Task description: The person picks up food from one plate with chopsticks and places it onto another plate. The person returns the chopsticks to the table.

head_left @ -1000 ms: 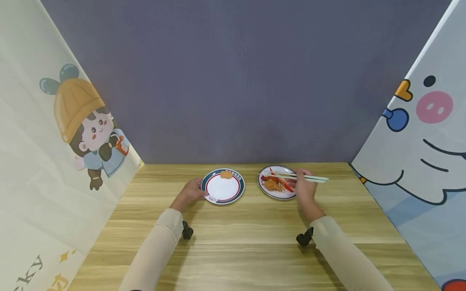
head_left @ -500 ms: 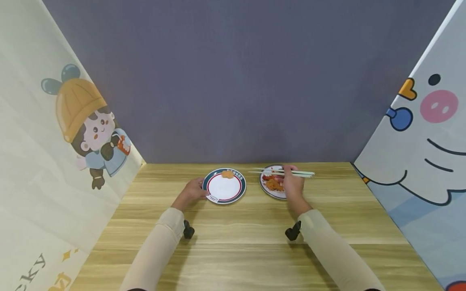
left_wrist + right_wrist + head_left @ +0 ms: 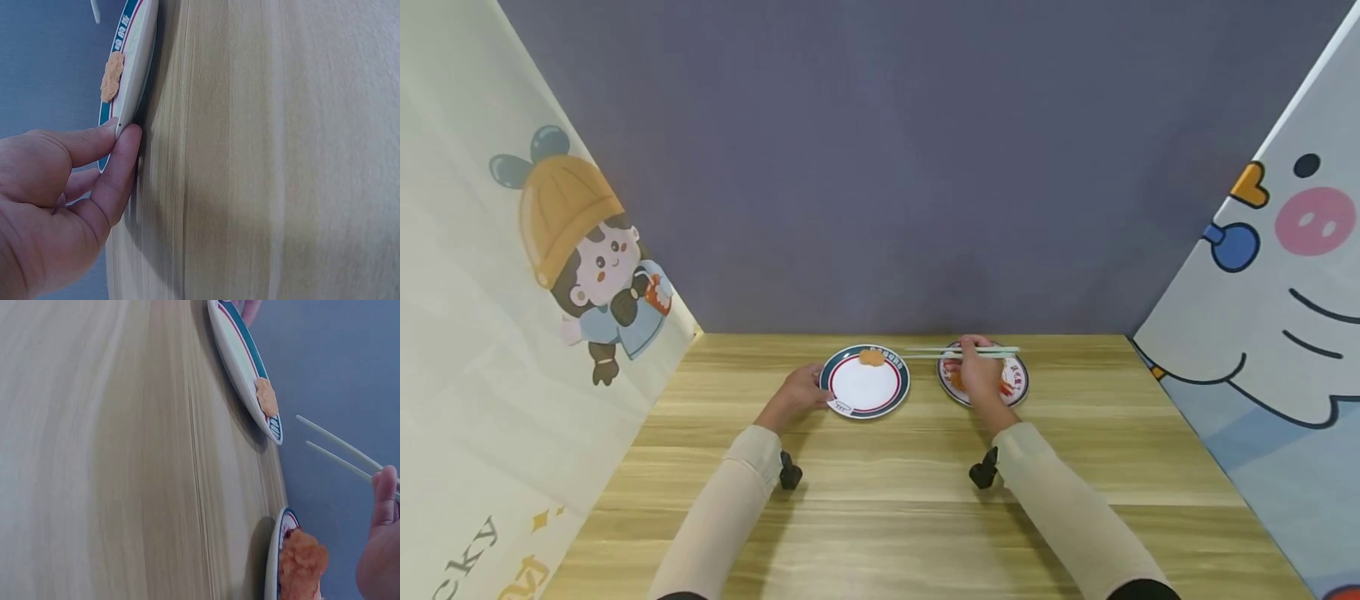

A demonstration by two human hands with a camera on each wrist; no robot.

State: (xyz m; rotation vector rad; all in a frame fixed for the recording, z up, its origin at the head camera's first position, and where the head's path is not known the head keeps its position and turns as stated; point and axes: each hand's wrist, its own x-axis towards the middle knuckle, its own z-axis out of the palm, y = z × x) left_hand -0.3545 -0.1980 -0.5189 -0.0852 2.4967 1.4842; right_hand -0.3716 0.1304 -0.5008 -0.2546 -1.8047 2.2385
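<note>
My left hand (image 3: 797, 392) pinches the near left rim of a white plate (image 3: 859, 387) with a green and red border, thumb on top and fingers under the edge. On that plate's far side lies a small orange-tan nugget-like piece (image 3: 872, 357). My right hand (image 3: 982, 375) holds a pair of pale chopsticks (image 3: 340, 447) over a smaller patterned plate (image 3: 1018, 385). Their tips point left, apart from each other with nothing between them, near the first plate's right edge. A lumpy orange fried piece (image 3: 302, 562) lies on the smaller plate, partly hidden by my hand in the head view.
Both plates are at the back of a wooden table (image 3: 880, 500), close to a grey-blue wall (image 3: 880, 167). Red strips (image 3: 1005, 388) show on the smaller plate beside my right hand. Side panels with cartoon figures stand left and right.
My right hand has moved left with the chopsticks, from the smaller plate's right side to over its middle, bringing the tips to the first plate. The left hand keeps its grip.
</note>
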